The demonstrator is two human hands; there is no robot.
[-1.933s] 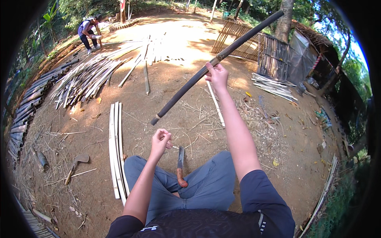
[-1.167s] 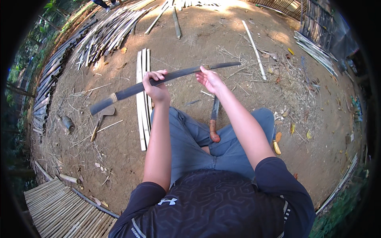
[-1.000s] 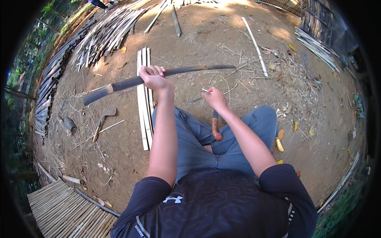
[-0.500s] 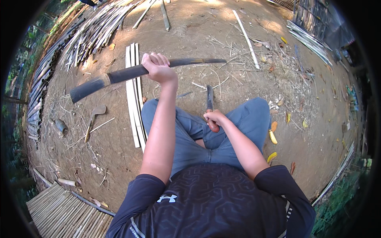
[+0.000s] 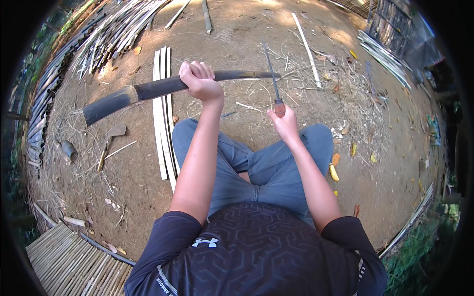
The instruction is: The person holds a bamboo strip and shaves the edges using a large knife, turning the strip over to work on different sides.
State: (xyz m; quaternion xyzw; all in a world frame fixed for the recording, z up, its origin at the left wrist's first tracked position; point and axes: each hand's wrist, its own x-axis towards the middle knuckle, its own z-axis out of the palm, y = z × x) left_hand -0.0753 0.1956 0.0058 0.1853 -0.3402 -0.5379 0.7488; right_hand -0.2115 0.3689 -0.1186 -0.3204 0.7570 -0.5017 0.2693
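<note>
My left hand (image 5: 203, 85) is raised in front of me, its fingers wrapped round a long dark split bamboo piece (image 5: 160, 88). The piece runs crosswise, its wide end to the left and its thin, slightly curved end to the right. In my right hand (image 5: 285, 124), above my right knee, is a knife (image 5: 279, 108) gripped by its reddish-brown wooden handle. Its narrow dark blade points up and away from me, seen nearly edge-on. The blade crosses the thin tip of the bamboo in view; whether they touch I cannot tell.
Pale bamboo strips (image 5: 160, 118) lie beside my left knee. Further left are a hatchet-like tool (image 5: 114, 131) and a short dark cylinder (image 5: 69, 150). Piles of split bamboo (image 5: 116, 29) line the far left. A slatted bamboo platform (image 5: 74, 259) stands at the near left.
My right hand has lifted the knife up and forward from my lap, its blade turning from flat to nearly edge-on near the bamboo's thin end. My left hand has hardly moved.
</note>
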